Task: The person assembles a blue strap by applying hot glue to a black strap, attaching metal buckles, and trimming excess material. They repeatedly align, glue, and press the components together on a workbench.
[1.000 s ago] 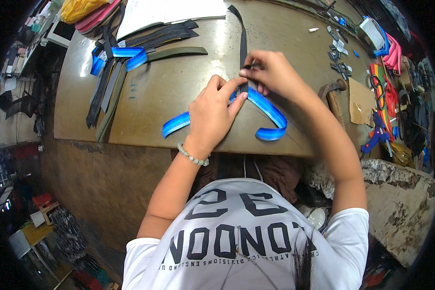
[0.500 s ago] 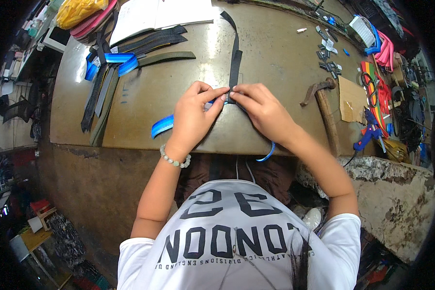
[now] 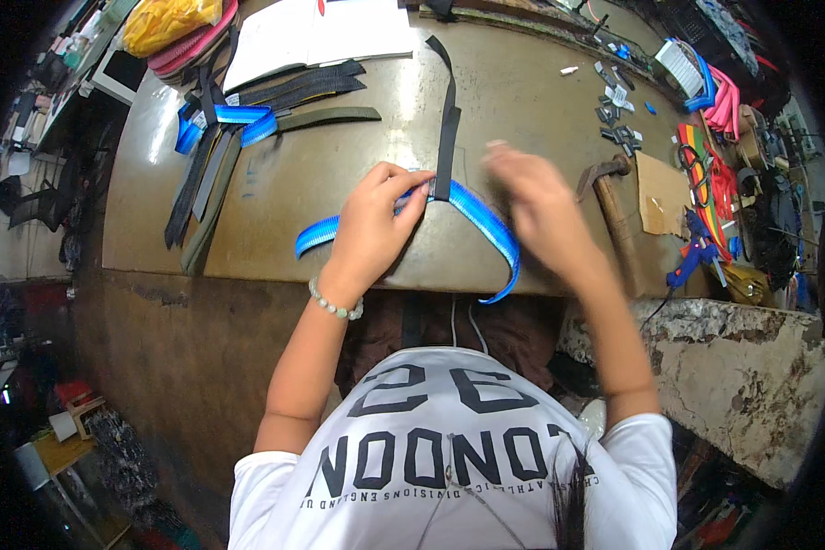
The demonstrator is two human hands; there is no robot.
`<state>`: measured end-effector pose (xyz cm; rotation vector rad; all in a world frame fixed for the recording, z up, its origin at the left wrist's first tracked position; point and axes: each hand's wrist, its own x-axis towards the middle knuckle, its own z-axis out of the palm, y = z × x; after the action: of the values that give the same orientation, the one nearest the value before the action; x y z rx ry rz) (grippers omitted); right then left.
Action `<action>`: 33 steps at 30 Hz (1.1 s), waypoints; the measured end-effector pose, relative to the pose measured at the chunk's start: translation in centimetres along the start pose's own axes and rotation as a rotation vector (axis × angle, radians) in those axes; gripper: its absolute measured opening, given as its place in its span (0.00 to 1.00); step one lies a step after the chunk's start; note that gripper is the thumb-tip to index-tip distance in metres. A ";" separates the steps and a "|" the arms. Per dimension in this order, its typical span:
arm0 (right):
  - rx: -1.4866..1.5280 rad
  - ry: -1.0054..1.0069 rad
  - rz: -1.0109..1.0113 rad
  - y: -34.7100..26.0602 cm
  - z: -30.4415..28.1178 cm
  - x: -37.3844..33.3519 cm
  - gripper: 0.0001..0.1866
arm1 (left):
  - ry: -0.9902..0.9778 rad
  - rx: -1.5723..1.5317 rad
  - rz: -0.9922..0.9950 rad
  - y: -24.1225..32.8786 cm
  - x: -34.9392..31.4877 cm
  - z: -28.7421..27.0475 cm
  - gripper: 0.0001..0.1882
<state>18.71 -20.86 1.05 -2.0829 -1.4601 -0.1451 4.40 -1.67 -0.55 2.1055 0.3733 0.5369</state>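
Observation:
At the middle of the table, my left hand (image 3: 379,209) pinches a blue webbing strap (image 3: 488,227) where it meets the lower end of a black webbing strap (image 3: 447,137). The black strap runs away from me over the tabletop. Both ends of the blue strap show, one left of my hand and one curving down to the table's near edge on the right. A small part at the junction is mostly covered by my fingertips. My right hand (image 3: 543,197) is off the straps, to their right, its fingers smeared by motion.
A hammer (image 3: 614,215) lies on the right beside a cardboard piece (image 3: 660,197) and a blue glue gun (image 3: 692,252). Several small black parts (image 3: 619,133) sit farther back. Bundled straps (image 3: 215,147) lie at left, near an open notebook (image 3: 312,41).
My right hand has let go of the strap junction and moved right, uncovering the blue strap's right part. My left hand keeps its pinch. The whole view has shifted slightly.

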 end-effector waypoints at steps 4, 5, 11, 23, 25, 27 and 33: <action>-0.659 0.218 0.608 2.2 -2.7 -6.0 0.23 | 0.076 0.142 0.059 -0.4 -0.8 -0.8 0.08; -0.811 0.093 0.800 2.6 -3.0 -6.9 0.23 | 0.064 0.178 0.028 -0.5 -0.8 -0.8 0.07; 0.095 0.207 0.808 0.2 -4.6 -3.9 0.24 | 0.074 0.071 0.071 -1.0 -1.0 0.5 0.12; 0.172 -0.059 0.520 -6.9 -2.6 -0.4 0.19 | 0.104 0.086 0.122 -1.5 -1.2 0.3 0.11; -0.013 -0.349 0.537 -7.1 -1.7 -0.6 0.19 | 0.093 0.084 0.130 -1.4 -1.2 0.3 0.10; -0.115 -0.279 0.498 -6.5 -1.4 -1.1 0.20 | 0.078 0.087 0.105 -1.2 -1.2 0.3 0.08; -0.303 0.159 0.488 -0.3 -2.5 -4.2 0.23 | 0.066 0.191 0.199 -0.6 -1.9 0.3 0.11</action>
<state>17.37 -25.54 1.55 -2.5416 -0.8436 -0.3445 2.87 -2.40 -1.65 2.3282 0.2615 0.7124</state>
